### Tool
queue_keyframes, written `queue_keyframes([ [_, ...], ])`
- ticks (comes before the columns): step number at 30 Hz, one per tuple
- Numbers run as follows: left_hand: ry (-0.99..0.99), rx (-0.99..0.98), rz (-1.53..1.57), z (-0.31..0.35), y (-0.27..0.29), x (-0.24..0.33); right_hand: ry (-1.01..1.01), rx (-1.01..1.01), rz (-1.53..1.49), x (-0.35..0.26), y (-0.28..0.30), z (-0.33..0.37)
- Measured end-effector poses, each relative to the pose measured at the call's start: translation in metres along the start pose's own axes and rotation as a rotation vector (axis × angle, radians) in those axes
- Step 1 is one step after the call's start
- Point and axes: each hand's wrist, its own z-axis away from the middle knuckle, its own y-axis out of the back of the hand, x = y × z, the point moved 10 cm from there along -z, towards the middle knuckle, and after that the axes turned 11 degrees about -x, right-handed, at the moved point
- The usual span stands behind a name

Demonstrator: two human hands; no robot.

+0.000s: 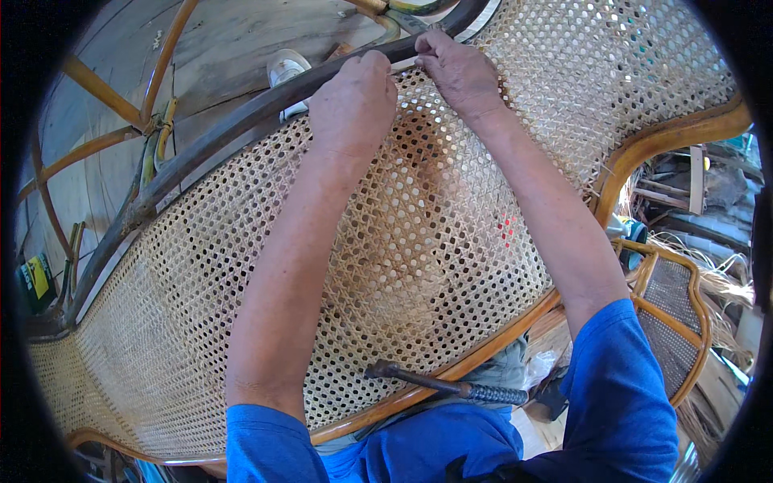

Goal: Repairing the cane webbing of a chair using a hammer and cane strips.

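A large woven cane panel (pixel 266 241) in a glossy curved wooden frame (pixel 475 330) spreads in front of me. Both hands are at its far edge, beside a dark curved rail (pixel 233 125). My left hand (pixel 354 101) is closed, its fingertips against a thin pale strip (pixel 408 69) that looks like cane. My right hand (pixel 463 79) pinches at the same edge, just to the right; whatever lies between its fingers is too small to make out. A hammer (pixel 427 381) with a wrapped grip rests across the panel's near edge, close to my body.
Bent wooden poles (pixel 113 97) rise at the far left, near a yellow-and-dark container (pixel 36 278). A white object (pixel 287 66) lies beyond the rail. To the right stand a smaller cane-panelled piece (pixel 672 302) and loose fibre strands (pixel 729 278).
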Motion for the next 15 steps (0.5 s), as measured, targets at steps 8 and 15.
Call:
queue_keyframes([
  [8,-0.077,0.076,-0.023,0.003,0.009,0.021,0.103,0.011,0.037,-0.007,-0.002,0.000],
  [15,-0.074,0.075,-0.024,0.001,0.007,0.019,0.289,-0.066,0.035,-0.009,-0.006,0.000],
])
